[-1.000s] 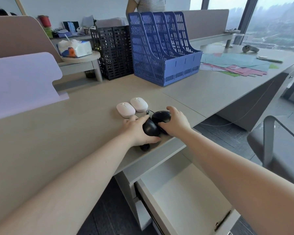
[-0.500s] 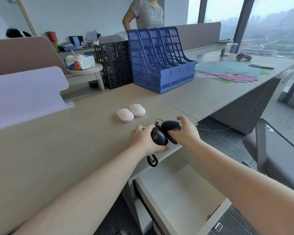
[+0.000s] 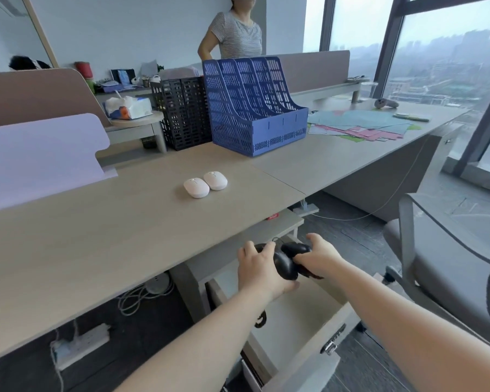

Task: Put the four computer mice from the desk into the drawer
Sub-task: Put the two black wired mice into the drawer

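Note:
My left hand (image 3: 259, 267) grips one black wired mouse (image 3: 285, 266), and my right hand (image 3: 320, 257) grips a second black mouse (image 3: 296, 248). Both are held in the air over the open drawer (image 3: 303, 321), below the desk's front edge. A loop of black cable (image 3: 260, 321) hangs under my left wrist. Two white mice (image 3: 196, 188) (image 3: 215, 180) lie side by side on the wooden desk (image 3: 111, 236), beyond my hands.
A blue file rack (image 3: 255, 108) and a black mesh rack (image 3: 181, 111) stand at the back of the desk. Coloured papers (image 3: 359, 125) lie at the right. An office chair (image 3: 450, 256) stands right of the drawer. A person (image 3: 232, 29) stands behind the racks. A power strip (image 3: 79, 346) lies on the floor.
Both hands have lifted the two black mice off the desk and carried them down and towards me, to above the open drawer. The white mice have not moved.

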The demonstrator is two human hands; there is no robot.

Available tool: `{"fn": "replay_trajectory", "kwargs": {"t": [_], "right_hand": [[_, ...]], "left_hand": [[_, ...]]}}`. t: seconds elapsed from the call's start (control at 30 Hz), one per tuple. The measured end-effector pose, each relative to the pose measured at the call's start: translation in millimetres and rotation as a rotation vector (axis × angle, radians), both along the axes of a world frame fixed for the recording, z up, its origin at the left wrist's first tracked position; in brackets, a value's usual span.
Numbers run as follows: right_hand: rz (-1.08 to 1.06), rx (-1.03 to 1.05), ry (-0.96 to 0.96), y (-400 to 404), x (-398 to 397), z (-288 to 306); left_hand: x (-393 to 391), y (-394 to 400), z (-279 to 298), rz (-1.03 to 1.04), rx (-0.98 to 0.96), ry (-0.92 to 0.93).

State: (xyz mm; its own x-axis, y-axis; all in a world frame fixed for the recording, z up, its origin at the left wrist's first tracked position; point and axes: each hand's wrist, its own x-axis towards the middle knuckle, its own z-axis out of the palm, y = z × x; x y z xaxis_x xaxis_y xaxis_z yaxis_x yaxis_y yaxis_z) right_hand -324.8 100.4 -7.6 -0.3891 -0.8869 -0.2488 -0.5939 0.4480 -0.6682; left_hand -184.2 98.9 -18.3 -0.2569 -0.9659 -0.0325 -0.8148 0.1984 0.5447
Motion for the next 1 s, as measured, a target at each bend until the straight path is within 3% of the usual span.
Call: {"fn": "replay_trajectory", "kwargs": {"t": [0.53,1.0], "right_hand": [[0.165,0.107,0.102,-75.7,-6.5,-98.9],[0.255,0.156,0.174,-92.6,8.5,-152.6]], "left_hand": [[4.7,-61.9,-119.1,0.094,0.097,-0.113],[2.8,-79.9,-143.0,0.085,0.301,-0.213]]}}
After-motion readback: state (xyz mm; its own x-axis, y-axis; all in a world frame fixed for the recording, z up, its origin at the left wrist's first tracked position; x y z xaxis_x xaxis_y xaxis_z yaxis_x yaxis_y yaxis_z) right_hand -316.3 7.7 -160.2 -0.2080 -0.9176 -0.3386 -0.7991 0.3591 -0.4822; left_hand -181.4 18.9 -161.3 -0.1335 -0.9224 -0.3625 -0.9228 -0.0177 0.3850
